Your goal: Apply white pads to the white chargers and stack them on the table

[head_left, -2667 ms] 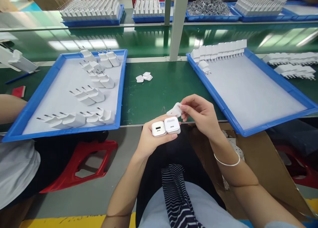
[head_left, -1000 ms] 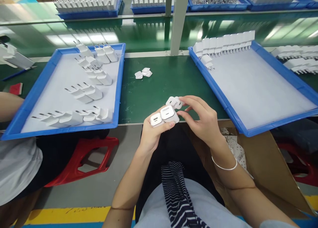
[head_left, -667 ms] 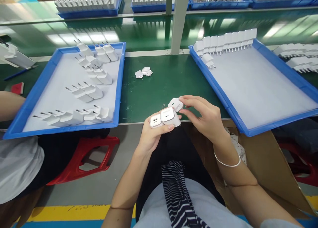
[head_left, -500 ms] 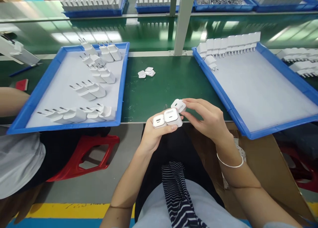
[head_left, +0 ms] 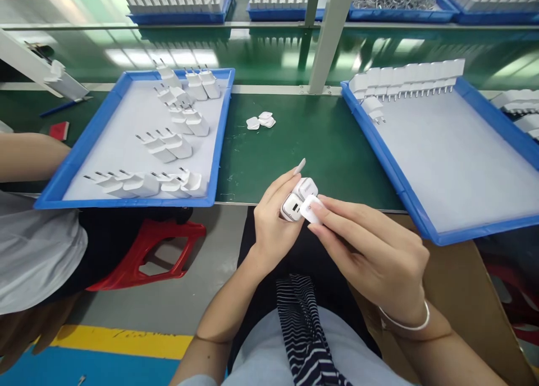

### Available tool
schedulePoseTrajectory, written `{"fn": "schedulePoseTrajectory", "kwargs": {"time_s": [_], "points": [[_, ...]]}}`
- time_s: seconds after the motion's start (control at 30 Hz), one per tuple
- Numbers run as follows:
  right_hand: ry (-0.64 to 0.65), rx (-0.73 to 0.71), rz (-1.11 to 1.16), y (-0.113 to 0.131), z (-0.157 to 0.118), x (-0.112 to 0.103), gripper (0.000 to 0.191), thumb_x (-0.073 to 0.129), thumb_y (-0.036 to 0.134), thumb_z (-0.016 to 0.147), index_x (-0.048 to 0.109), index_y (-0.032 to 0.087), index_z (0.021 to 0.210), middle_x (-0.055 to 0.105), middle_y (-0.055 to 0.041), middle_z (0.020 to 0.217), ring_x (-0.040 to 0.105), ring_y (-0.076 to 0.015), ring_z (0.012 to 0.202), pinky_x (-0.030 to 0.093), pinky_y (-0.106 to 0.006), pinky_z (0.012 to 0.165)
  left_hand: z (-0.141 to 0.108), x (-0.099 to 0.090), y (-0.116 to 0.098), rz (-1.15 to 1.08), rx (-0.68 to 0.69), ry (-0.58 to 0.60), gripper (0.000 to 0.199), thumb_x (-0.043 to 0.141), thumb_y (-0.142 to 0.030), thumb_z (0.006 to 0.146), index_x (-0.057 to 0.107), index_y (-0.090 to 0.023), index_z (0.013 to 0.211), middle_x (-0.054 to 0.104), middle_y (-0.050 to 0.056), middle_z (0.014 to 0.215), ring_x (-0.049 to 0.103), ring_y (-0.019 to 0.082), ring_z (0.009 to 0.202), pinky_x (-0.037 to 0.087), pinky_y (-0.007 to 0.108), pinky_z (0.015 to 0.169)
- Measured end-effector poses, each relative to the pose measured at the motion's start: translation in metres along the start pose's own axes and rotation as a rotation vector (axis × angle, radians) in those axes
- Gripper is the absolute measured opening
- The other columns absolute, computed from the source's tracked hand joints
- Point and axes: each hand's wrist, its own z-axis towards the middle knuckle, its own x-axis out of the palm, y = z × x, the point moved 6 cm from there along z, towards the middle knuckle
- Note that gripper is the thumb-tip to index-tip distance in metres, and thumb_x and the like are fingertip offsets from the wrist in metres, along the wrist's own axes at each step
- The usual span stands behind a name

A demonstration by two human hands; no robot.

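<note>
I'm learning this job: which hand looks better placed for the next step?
Probably the right hand: it pinches a thin white piece near the chargers, while the left hand is occupied holding them and another thin piece.

Held chargers (head_left: pixel 290 206), far ends hidden

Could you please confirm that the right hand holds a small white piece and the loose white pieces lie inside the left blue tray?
Not quite: the head view shows the loose white pieces lying on the green tabletop between the left blue tray and the right blue tray, not inside the left one. The right hand does hold a small white piece.
</note>
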Motion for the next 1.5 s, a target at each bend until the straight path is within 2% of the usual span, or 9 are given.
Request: {"fn": "schedulePoseTrajectory", "kwargs": {"time_s": [0.17,0.3,0.43,0.63,0.9,1.2,1.5], "points": [[0.034,-0.092,-0.055,0.004,0.002,0.010,0.036,0.073,0.006,0.087,0.070,0.013,0.122,0.076,-0.0167,0.113,0.073,-0.0262,0.100,0.062,-0.040,0.092,-0.002,-0.002,-0.005,0.061,0.021,-0.019,0.034,0.067,-0.017,0.090,0.070,-0.019,0.124,0.069,0.011,0.133,0.067,0.025,0.122,0.056,0.041,0.106],[0.036,-0.101,-0.050,0.004,0.004,0.016,0.031,0.072,0.006,0.088,0.071,0.011,0.118,0.076,-0.0172,0.111,0.073,-0.0258,0.100,0.062,-0.039,0.091,-0.001,-0.003,-0.007,0.097,0.034,-0.024,0.031,0.066,-0.018,0.092,0.070,-0.017,0.122,0.070,0.012,0.132,0.068,0.024,0.121,0.057,0.040,0.105],[0.004,-0.125,-0.073,0.004,0.005,0.019,0.025,0.072,0.007,0.089,0.073,0.009,0.113,0.077,-0.0168,0.107,0.073,-0.0246,0.094,0.063,-0.039,0.086,-0.001,-0.004,-0.009,0.132,0.112,-0.047,0.029,0.064,-0.017,0.092,0.069,-0.015,0.121,0.071,0.013,0.130,0.069,0.023,0.119,0.060,0.038,0.102],[0.002,-0.136,-0.053,0.003,0.006,0.020,0.023,0.075,0.005,0.085,0.075,0.003,0.108,0.076,-0.0186,0.103,0.072,-0.0248,0.092,0.063,-0.039,0.083,-0.001,-0.004,-0.009,0.162,0.151,-0.054,0.030,0.064,-0.018,0.093,0.067,-0.018,0.123,0.070,0.011,0.131,0.070,0.023,0.118,0.062,0.039,0.101],[-0.038,-0.065,0.007,-0.001,0.005,0.019,0.020,0.074,0.006,0.086,0.077,0.007,0.106,0.076,-0.0174,0.104,0.073,-0.0229,0.095,0.063,-0.036,0.085,0.000,-0.005,-0.012,0.136,0.180,-0.050,0.034,0.065,-0.010,0.089,0.067,-0.015,0.123,0.070,0.013,0.131,0.069,0.023,0.120,0.060,0.036,0.102],[-0.177,0.078,0.115,-0.005,0.003,0.014,0.021,0.075,0.008,0.085,0.077,0.018,0.103,0.079,-0.0095,0.103,0.076,-0.0207,0.092,0.065,-0.035,0.084,0.001,-0.005,-0.015,0.114,0.175,-0.030,0.032,0.064,-0.015,0.092,0.067,-0.014,0.123,0.070,0.013,0.131,0.069,0.023,0.120,0.060,0.037,0.103],[-0.177,0.025,0.094,-0.002,0.003,0.015,0.020,0.076,0.005,0.083,0.077,0.014,0.100,0.079,-0.0132,0.102,0.076,-0.0210,0.091,0.065,-0.033,0.082,0.002,-0.006,-0.018,0.123,0.184,-0.026,0.032,0.062,-0.014,0.092,0.067,-0.015,0.124,0.069,0.012,0.132,0.068,0.022,0.120,0.059,0.036,0.105]]}}
